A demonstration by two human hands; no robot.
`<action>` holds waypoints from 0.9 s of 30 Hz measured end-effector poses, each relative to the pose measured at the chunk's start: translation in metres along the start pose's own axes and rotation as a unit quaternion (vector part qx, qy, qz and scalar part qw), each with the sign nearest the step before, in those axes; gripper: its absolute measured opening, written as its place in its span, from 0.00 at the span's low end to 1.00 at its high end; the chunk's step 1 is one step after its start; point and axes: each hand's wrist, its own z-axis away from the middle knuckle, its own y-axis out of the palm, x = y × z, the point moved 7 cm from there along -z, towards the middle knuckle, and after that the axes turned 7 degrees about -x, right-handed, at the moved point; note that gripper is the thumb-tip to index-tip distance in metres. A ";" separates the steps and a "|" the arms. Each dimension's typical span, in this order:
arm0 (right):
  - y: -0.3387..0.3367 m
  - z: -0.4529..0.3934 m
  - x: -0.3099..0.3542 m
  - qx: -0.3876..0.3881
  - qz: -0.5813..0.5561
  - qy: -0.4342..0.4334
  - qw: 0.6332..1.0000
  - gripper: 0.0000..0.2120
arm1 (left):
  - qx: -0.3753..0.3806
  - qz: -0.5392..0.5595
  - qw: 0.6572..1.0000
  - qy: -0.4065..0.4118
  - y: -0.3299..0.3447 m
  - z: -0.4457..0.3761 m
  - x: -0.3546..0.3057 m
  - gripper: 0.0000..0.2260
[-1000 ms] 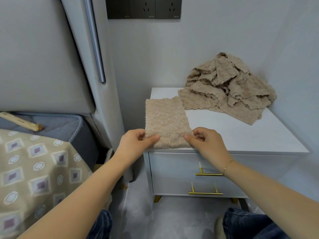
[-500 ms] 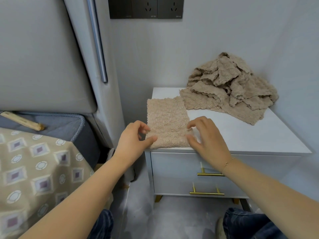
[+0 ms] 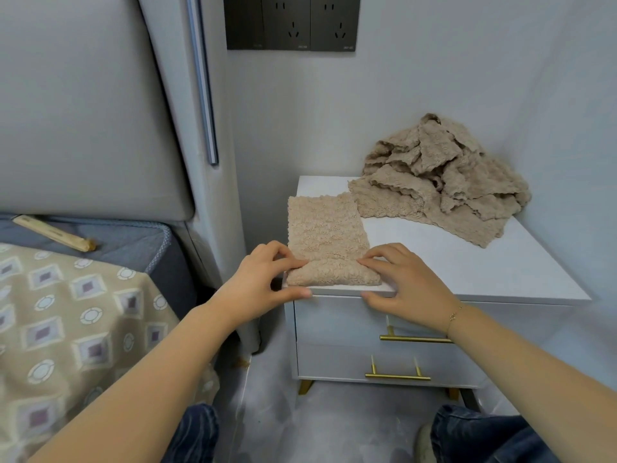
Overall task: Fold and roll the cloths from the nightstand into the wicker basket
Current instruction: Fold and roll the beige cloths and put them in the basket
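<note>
I watch both hands start the roll: the left hand [image 3: 257,279] and right hand [image 3: 404,279] curl their fingers [image 3: 374,260] over the near, turned-up edge of a folded cloth [image 3: 325,228], pinching it at the counter [image 3: 467,262] front so it winds tight. Beige, nubbly and scalloped, it lies at 9 o'clock of the unfolded pile [image 3: 444,175]. No basket shows.
</note>
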 end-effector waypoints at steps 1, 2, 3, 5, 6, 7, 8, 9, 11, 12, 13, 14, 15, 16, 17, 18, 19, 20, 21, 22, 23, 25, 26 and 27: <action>-0.002 0.002 0.001 0.005 -0.001 0.000 1.000 0.26 | -0.001 0.000 1.000 0.006 0.000 0.003 -0.003 0.31; -0.001 0.003 0.000 0.004 -0.006 0.001 1.000 0.26 | -0.005 -0.003 1.000 0.011 0.001 0.004 -0.002 0.30; -0.002 0.003 -0.001 -0.003 -0.013 0.003 1.000 0.26 | -0.013 -0.010 1.000 0.017 0.002 0.005 -0.002 0.28; -0.005 0.004 0.000 -0.019 -0.025 0.009 0.999 0.23 | -0.042 -0.020 0.998 0.029 0.003 0.006 -0.004 0.25; -0.006 0.005 0.002 -0.028 -0.030 0.011 0.999 0.22 | -0.059 -0.017 0.998 0.032 0.003 0.007 -0.005 0.22; -0.007 0.006 0.004 -0.036 -0.036 0.011 0.999 0.21 | -0.077 -0.008 0.997 0.032 0.002 0.008 -0.008 0.20; -0.007 0.008 0.004 -0.044 -0.043 0.014 0.998 0.20 | -0.089 0.005 0.996 0.026 0.001 0.009 -0.009 0.17; -0.008 0.010 0.004 -0.051 -0.052 0.019 0.997 0.18 | -0.097 0.019 0.995 0.018 0.000 0.010 -0.011 0.15; -0.008 0.012 0.002 -0.060 -0.074 0.038 0.995 0.16 | -0.098 0.050 0.994 -0.008 -0.001 0.011 -0.011 0.13; -0.008 0.013 0.001 -0.062 -0.086 0.053 0.993 0.15 | -0.095 0.065 0.993 -0.024 -0.001 0.012 -0.010 0.11; -0.009 0.014 0.000 -0.064 -0.101 0.070 0.990 0.15 | -0.090 0.081 0.992 -0.040 -0.002 0.012 -0.009 0.10; -0.010 0.014 -0.001 -0.068 -0.118 0.087 0.987 0.16 | -0.083 0.099 0.990 -0.058 -0.002 0.013 -0.008 0.09; -0.011 0.015 -0.003 -0.074 -0.133 0.102 0.983 0.18 | -0.075 0.119 0.987 -0.078 -0.002 0.013 -0.007 0.09; -0.012 0.016 -0.004 -0.081 -0.146 0.116 0.979 0.19 | -0.061 0.139 0.983 -0.101 0.000 0.013 -0.005 0.11; -0.012 0.016 -0.005 -0.083 -0.156 0.131 0.976 0.20 | -0.048 0.155 0.980 -0.116 0.001 0.013 -0.005 0.18; -0.011 0.016 -0.008 -0.081 -0.164 0.150 0.972 0.20 | -0.036 0.170 0.976 -0.128 0.003 0.013 -0.003 0.26; -0.011 0.016 -0.010 -0.080 -0.174 0.167 0.967 0.19 | -0.023 0.184 0.972 -0.142 0.004 0.012 -0.002 0.31; -0.010 0.015 -0.012 -0.080 -0.181 0.183 0.963 0.17 | -0.015 0.194 0.968 -0.159 0.005 0.012 -0.001 0.33; -0.009 0.014 -0.013 -0.082 -0.185 0.196 0.959 0.16 | -0.008 0.202 0.963 -0.177 0.005 0.011 -0.001 0.32; -0.009 0.013 -0.014 -0.081 -0.187 0.210 0.956 0.16 | -0.004 0.209 0.959 -0.193 0.005 0.011 0.000 0.30; -0.007 0.012 -0.015 -0.079 -0.189 0.223 0.953 0.16 | -0.006 0.214 0.954 -0.208 0.006 0.011 0.000 0.29; -0.006 0.009 -0.016 -0.080 -0.193 0.240 0.948 0.17 | -0.015 0.224 0.945 -0.238 0.007 0.011 0.003 0.28; -0.006 0.008 -0.016 -0.082 -0.195 0.243 0.947 0.19 | -0.020 0.230 0.939 -0.253 0.009 0.011 0.006 0.29; -0.006 0.006 -0.016 -0.081 -0.193 0.246 0.946 0.20 | -0.024 0.234 0.934 -0.268 0.011 0.011 0.009 0.29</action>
